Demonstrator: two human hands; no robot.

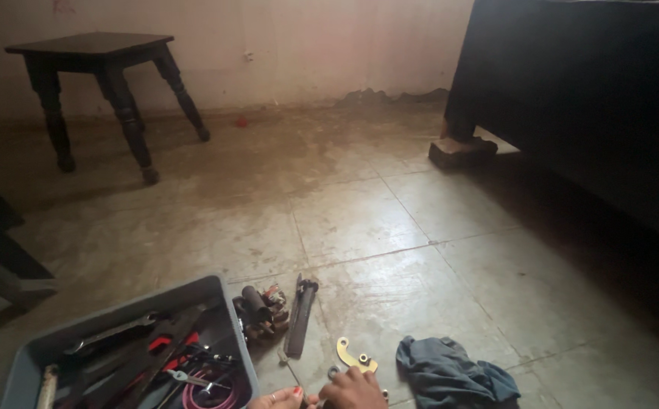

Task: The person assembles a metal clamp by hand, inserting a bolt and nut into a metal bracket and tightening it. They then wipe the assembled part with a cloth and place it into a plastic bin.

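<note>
At the bottom edge of the head view only the tops of my hands show. My left hand (278,398) lies beside the grey tool tray (216,291), fingers curled, a ring on one finger. My right hand (353,390) is bunched just right of it, over small metal parts on the floor. A yellowish curved metal bracket (350,354) with nuts lies just above my right hand. Whether either hand holds something is hidden by the frame edge. A long dark flat tool (300,314) and a dark cylindrical part (260,309) lie beyond the hands.
The tray holds wrenches, red-handled pliers and a pink coil. A crumpled blue-grey cloth (450,373) lies to the right. A dark wooden stool (102,83) stands at the back left, a large dark piece of furniture (587,98) on a block at the right.
</note>
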